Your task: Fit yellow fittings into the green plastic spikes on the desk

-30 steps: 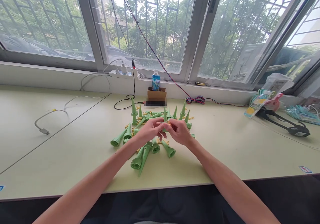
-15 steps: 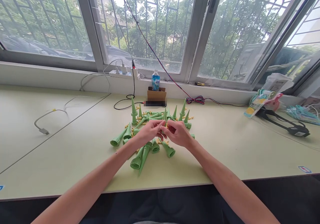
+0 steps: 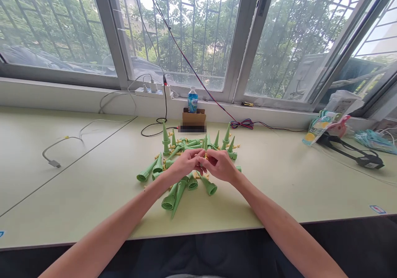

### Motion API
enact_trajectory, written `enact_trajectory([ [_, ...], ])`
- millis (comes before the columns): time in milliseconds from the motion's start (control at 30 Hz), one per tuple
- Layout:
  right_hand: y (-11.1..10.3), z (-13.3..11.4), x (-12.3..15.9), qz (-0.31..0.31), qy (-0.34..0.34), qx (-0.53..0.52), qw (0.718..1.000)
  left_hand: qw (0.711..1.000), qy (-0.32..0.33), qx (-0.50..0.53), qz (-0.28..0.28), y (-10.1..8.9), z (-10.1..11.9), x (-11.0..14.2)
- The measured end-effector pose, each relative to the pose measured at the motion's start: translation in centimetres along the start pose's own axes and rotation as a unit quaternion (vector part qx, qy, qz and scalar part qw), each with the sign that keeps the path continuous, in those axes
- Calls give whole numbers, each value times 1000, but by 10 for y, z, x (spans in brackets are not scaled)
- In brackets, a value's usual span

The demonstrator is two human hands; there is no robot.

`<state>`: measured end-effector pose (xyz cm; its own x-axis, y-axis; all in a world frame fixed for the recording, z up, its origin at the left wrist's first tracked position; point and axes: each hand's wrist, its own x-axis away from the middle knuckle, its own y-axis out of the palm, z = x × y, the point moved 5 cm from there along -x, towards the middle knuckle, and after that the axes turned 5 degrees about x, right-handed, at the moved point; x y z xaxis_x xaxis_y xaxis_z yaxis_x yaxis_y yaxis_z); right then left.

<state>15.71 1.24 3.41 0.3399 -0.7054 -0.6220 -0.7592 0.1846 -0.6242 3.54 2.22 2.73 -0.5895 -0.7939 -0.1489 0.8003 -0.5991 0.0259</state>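
Observation:
In the middle of the head view my two hands meet over a pile of green plastic watering spikes [image 3: 180,189]. My left hand [image 3: 187,161] is closed round a green watering spike [image 3: 204,144] whose pointed end rises above the fingers. Pinched in my right hand [image 3: 221,164] is a small yellow valve [image 3: 206,156], held against that spike. My fingers hide most of both parts, so how far the valve sits in the spike cannot be seen. More yellow valves [image 3: 237,146] lie scattered among the spikes, some of which stand upright.
Behind the pile stand a small cardboard box [image 3: 194,116] and a blue-labelled bottle [image 3: 192,101]. A white cable [image 3: 54,163] lies on the left of the table. To the right are a coiled cable [image 3: 242,123] and a black strapped device [image 3: 369,161].
My right fingers have shifted slightly on the yellow valve, which shows more clearly between the hands. The pile of spikes has stayed as it was.

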Motion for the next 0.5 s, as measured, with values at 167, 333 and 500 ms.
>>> enact_trajectory([
  [167, -3, 3, -1, 19, 7, -15, 1000, 999, -5, 3, 41, -1, -1, -2],
  [333, -8, 8, -1, 68, 23, -24, 997, 998, 10, 4, 58, -2, 2, -3],
  [500, -13, 12, -1, 98, 35, -34, 994, 999, 24, 9, 34, 0, 7, -1],
])
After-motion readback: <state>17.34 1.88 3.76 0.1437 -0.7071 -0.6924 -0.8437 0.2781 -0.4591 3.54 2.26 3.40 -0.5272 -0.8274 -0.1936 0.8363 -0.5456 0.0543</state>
